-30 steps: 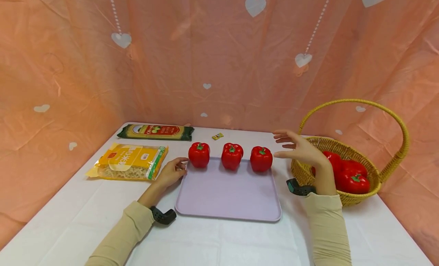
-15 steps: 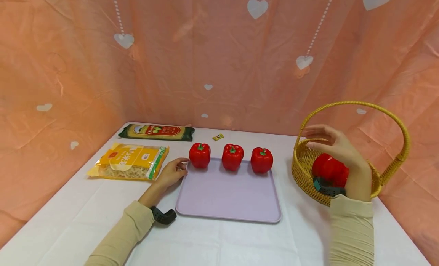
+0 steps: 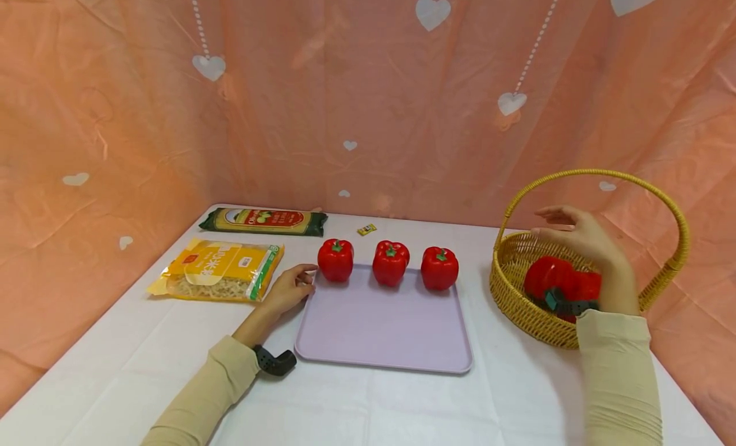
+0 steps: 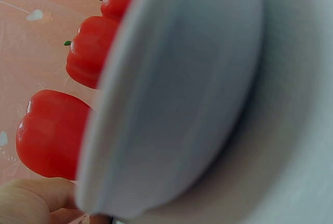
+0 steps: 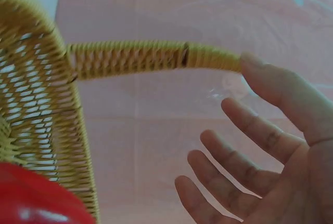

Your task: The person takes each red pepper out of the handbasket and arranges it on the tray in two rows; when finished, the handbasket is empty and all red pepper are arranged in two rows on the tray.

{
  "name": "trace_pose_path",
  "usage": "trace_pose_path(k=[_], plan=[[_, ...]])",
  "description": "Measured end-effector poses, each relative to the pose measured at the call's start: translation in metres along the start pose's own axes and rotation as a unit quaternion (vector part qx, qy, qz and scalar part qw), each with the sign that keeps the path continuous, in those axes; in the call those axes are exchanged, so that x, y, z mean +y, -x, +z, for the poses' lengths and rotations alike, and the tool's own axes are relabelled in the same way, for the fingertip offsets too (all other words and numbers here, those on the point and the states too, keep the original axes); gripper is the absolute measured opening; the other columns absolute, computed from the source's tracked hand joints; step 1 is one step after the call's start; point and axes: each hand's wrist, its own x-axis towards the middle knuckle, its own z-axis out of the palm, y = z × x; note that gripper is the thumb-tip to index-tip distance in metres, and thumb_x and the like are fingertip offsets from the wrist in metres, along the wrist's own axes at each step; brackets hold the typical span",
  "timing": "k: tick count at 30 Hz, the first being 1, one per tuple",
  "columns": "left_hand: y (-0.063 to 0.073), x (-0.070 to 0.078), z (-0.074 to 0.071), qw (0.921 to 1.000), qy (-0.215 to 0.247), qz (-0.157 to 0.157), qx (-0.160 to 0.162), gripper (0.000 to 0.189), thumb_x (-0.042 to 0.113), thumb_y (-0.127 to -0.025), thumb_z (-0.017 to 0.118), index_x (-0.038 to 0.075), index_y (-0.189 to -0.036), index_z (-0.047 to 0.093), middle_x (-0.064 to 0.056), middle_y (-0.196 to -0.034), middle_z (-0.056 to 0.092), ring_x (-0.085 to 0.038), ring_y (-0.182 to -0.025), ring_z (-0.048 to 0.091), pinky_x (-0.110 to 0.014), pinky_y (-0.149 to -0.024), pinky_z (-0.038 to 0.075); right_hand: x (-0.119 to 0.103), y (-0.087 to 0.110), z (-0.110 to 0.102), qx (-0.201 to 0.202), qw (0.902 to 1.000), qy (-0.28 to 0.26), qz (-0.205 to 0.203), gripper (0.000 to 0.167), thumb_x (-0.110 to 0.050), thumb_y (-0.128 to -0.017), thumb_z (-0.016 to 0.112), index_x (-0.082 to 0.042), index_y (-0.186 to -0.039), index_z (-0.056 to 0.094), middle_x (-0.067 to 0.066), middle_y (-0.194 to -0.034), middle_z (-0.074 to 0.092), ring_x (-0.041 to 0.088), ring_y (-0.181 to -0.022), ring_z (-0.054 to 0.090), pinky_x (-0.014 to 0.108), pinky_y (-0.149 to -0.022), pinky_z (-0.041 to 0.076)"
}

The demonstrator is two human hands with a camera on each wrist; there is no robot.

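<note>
Hovering over the basket (image 3: 531, 321) at frame right, the right hand (image 3: 582, 236) has fingers spread, holding nothing, above red peppers (image 3: 546, 276); step probably fetching one toward three peppers (image 3: 390, 264) along the central tray (image 3: 385, 324) (left hand (image 3: 289, 289) at its upper-left corner, grip unclear); next calls for lowering, grasping.

Across the white-covered table (image 3: 368, 407) we go, lilac tray (image 3: 382, 334) in the middle, wicker basket (image 3: 517, 315) out on the right, yellow bag (image 3: 215, 270) flat to the left, long green-ended packet (image 3: 264, 222) behind it, and a tiny yellow sachet (image 3: 366, 229) near the far edge!
</note>
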Motion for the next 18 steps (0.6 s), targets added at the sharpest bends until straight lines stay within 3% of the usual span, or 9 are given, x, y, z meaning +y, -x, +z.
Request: trace_pose_path(k=[3, 6, 8, 11, 14, 18], plan=[[0.000, 0.001, 0.000, 1.0000, 0.000, 0.000, 0.002, 0.047, 0.002, -0.084, 0.056, 0.001, -0.130, 0.048, -0.013, -0.098, 0.055, -0.021, -0.079, 0.048, -0.024, -0.067, 0.044, 0.004, -0.004, -0.002, -0.014, 0.9998, 0.010, 0.009, 0.053, -0.028, -0.090, 0.060, -0.004, -0.134, 0.043, 0.016, -0.131, 0.045, 0.036, -0.122, 0.039, 0.038, -0.092, 0.040], [0.000, 0.001, 0.000, 1.0000, 0.000, -0.002, 0.002, 0.047, 0.002, -0.084, 0.056, 0.001, -0.130, 0.049, -0.013, -0.098, 0.055, -0.021, -0.079, 0.048, -0.024, -0.066, 0.044, 0.009, -0.007, -0.002, -0.029, 0.9995, 0.015, 0.002, 0.054, -0.027, -0.090, 0.059, 0.000, -0.133, 0.042, 0.023, -0.133, 0.043, 0.043, -0.124, 0.035, 0.056, -0.095, 0.033], [0.000, 0.001, 0.000, 1.0000, 0.000, -0.003, 0.002, 0.047, 0.002, -0.084, 0.056, 0.001, -0.130, 0.049, -0.013, -0.098, 0.055, -0.021, -0.078, 0.048, -0.023, -0.065, 0.044, 0.013, -0.010, -0.001, -0.042, 0.9989, 0.020, -0.004, 0.053, -0.026, -0.090, 0.059, 0.002, -0.132, 0.043, 0.025, -0.132, 0.045, 0.043, -0.123, 0.037, 0.054, -0.095, 0.035], [0.000, 0.000, 0.000, 1.0000, 0.000, -0.003, 0.001, 0.047, 0.002, -0.084, 0.057, 0.001, -0.130, 0.049, -0.014, -0.098, 0.055, -0.021, -0.078, 0.047, -0.023, -0.065, 0.044, 0.019, -0.013, 0.001, -0.061, 0.9978, 0.024, -0.014, 0.053, -0.024, -0.089, 0.059, 0.005, -0.131, 0.043, 0.028, -0.129, 0.047, 0.044, -0.118, 0.042, 0.035, -0.090, 0.043], [0.000, 0.000, 0.001, 1.0000, 0.004, -0.007, 0.001, 0.047, 0.002, -0.084, 0.057, 0.002, -0.130, 0.049, -0.013, -0.098, 0.054, -0.021, -0.078, 0.047, -0.023, -0.066, 0.043, 0.025, -0.015, 0.004, -0.077, 0.9966, 0.027, -0.011, 0.054, -0.024, -0.089, 0.060, 0.005, -0.131, 0.043, 0.027, -0.129, 0.048, 0.041, -0.114, 0.045, 0.021, -0.080, 0.042], [0.000, 0.001, 0.001, 1.0000, 0.006, -0.005, 0.002, 0.047, 0.002, -0.084, 0.056, 0.002, -0.131, 0.049, -0.013, -0.098, 0.054, -0.021, -0.078, 0.047, -0.024, -0.066, 0.044, 0.033, -0.017, 0.009, -0.095, 0.9951, 0.026, 0.001, 0.056, -0.025, -0.088, 0.062, 0.006, -0.130, 0.043, 0.029, -0.128, 0.047, 0.043, -0.114, 0.046, 0.034, -0.086, 0.044]])
